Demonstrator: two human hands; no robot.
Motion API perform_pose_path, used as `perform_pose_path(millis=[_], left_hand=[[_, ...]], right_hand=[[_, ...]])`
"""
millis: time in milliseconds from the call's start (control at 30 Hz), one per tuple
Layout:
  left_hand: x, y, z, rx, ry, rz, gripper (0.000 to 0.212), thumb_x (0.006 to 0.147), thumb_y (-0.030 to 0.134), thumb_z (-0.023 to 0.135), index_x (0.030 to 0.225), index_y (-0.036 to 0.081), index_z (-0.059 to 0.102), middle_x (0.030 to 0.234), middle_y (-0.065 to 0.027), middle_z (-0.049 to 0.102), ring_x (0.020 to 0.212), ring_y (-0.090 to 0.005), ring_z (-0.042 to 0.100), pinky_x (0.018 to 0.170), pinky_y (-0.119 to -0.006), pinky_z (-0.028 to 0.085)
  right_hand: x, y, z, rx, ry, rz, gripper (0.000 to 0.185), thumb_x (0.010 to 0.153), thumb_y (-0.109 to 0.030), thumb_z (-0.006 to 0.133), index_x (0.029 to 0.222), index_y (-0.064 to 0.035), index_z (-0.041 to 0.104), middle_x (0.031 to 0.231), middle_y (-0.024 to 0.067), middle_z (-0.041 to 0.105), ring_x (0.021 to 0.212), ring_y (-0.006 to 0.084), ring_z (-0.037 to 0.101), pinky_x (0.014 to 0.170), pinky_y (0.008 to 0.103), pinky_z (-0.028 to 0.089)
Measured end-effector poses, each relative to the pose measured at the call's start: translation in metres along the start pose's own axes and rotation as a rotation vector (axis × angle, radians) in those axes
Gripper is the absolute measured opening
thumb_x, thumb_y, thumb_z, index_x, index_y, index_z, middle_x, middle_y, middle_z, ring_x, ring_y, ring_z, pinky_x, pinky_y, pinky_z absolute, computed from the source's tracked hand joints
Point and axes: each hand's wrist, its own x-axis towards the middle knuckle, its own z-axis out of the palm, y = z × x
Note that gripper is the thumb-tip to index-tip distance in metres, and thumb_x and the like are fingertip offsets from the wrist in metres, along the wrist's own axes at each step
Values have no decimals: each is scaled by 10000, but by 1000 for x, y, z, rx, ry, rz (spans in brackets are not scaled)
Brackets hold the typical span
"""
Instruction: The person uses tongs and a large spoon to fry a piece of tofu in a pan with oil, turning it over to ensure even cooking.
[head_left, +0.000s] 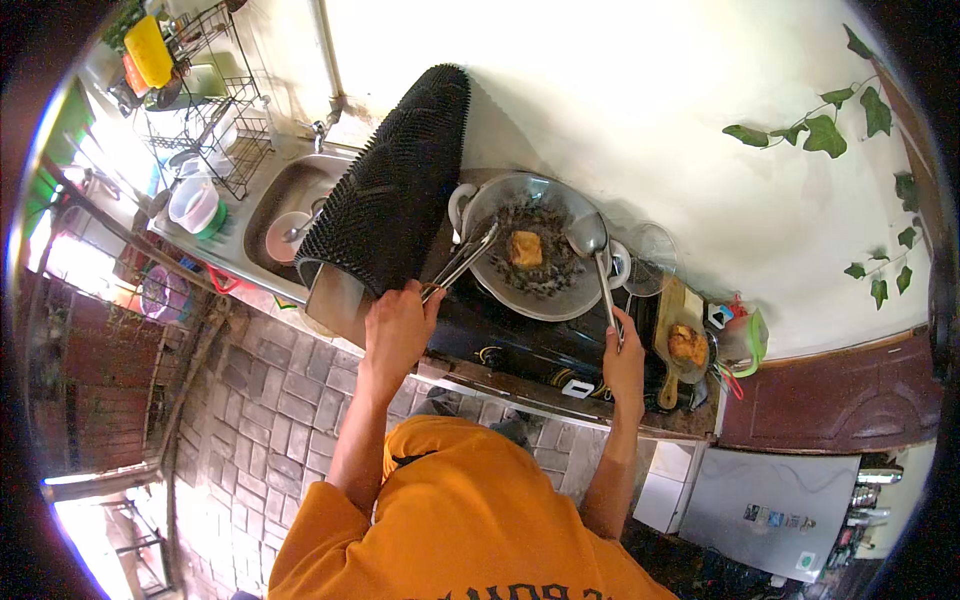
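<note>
My left hand (397, 326) is closed around the handle end of metal tongs (469, 255), whose tips reach over the left side of a two-handled metal wok (525, 306). My right hand (624, 360) grips a metal ladle or spatula (602, 274); its broad head rests at the wok's right inner side. A golden-brown fried piece of food (526, 249) lies in dark, bubbling oil between the two tools. The wok stands on a black gas stove (517, 337).
A black spiky mat (397, 172) stands curved left of the wok, beside a steel sink (262, 202) and wire dish rack (240, 135). At right are a wire strainer (651, 259), a wooden board (669, 375) bearing fried food (686, 343), and a green-rimmed container (750, 337).
</note>
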Motion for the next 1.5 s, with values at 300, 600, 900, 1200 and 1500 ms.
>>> perform_pose_path(millis=[300,600,900,1200,1500], left_hand=[[-1,7,0,33,10,20,432,994,445,609,907,24,649,722,-229,677,694,-410,703,614,-499,566],[-2,13,1,-12,-12,36,398,991,413,621,930,20,648,727,-233,680,704,-428,697,616,-516,557],[-6,17,-7,-12,-83,-1,385,1005,409,600,985,27,638,805,-243,693,778,-436,695,689,-527,554],[-6,13,-6,8,-118,-21,391,1014,440,574,1023,51,619,843,-249,694,834,-445,689,743,-547,550],[-5,7,-4,43,-68,60,390,1005,425,595,994,35,611,785,-221,685,766,-416,698,671,-512,560]], right_hand=[[15,40,18,202,28,-117,326,1024,-121,530,1345,-115,590,930,172,665,802,293,635,750,417,509],[13,40,23,353,-57,9,361,988,-49,502,1336,-99,585,892,153,641,763,262,603,751,412,510],[11,33,22,275,-82,-22,342,999,-57,533,1336,-101,577,889,142,628,736,227,578,721,403,494],[18,58,44,340,-10,-189,299,1042,-116,490,1328,-119,579,637,-14,450,505,77,395,420,286,344],[5,33,31,241,-9,-61,253,1004,-81,534,1250,-64,590,914,178,650,777,306,613,741,417,493]])
